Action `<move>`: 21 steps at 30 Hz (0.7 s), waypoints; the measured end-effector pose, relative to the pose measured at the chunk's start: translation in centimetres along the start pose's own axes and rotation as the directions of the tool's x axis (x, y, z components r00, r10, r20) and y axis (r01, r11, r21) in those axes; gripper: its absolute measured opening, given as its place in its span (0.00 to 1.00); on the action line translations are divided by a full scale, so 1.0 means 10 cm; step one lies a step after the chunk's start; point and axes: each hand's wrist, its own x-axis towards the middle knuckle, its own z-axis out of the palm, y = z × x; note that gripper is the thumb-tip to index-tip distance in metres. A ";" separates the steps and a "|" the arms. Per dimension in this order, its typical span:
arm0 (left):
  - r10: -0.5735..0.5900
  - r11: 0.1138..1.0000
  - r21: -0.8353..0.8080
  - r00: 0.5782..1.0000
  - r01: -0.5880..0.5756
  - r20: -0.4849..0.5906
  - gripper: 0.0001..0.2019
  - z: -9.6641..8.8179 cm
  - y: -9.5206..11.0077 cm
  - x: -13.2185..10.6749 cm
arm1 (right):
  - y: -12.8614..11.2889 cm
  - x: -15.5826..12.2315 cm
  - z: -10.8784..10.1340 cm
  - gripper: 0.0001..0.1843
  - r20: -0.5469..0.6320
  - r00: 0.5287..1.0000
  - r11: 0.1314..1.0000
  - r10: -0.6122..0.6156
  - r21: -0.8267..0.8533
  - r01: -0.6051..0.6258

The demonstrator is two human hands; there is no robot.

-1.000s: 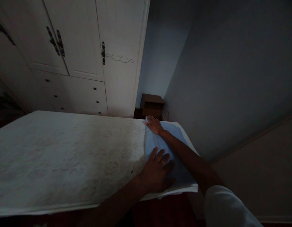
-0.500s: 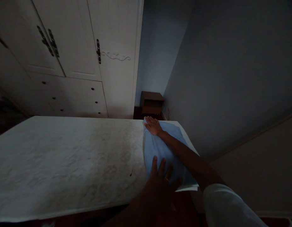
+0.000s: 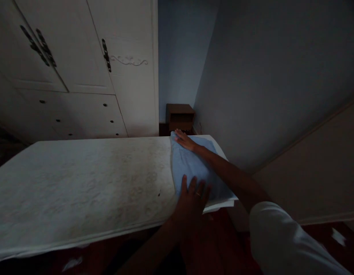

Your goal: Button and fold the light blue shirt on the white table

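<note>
A light blue folded cloth lies at the right end of a long white board with a stained, faintly patterned cover. My right hand rests flat on the cloth's far left corner, fingers stretched out and pressed together. Across the cloth's near part, my left hand spreads its fingers, a ring on one of them. Its fingertips are over the cloth; whether they press on it I cannot tell. Small wrinkles run through the cloth between the two hands.
A white wardrobe with dark handles and drawers stands behind the board. A small brown nightstand sits in the far corner. The grey wall closes off the right side. Reddish floor shows below, with pale scraps on it.
The view has shifted, so the board and wardrobe sit a little higher and further left. My left hand has moved slightly farther up the cloth. My right hand stays at the far corner.
</note>
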 end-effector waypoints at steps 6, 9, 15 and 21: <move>-0.035 0.995 -0.097 0.990 0.022 -0.137 0.36 -0.10 -0.06 0.01 | -0.19 -1.00 -0.05 0.38 0.039 0.958 0.952 -0.285 -0.102 0.287; -0.013 0.988 -0.157 0.989 -0.010 -0.145 0.32 -0.20 -0.18 0.02 | -0.30 -1.66 -0.09 0.36 0.028 0.945 0.920 -0.325 -0.221 0.323; 0.081 0.996 -0.033 0.986 -0.086 -0.146 0.27 -0.14 -0.39 -0.06 | -0.15 -2.54 -0.02 0.40 0.040 0.946 0.841 -0.321 -0.447 0.304; 0.046 0.999 0.036 0.983 -0.040 -0.179 0.29 -0.07 -0.39 -0.11 | 0.17 -2.82 -0.14 0.42 0.046 0.966 0.801 -0.254 -0.551 0.236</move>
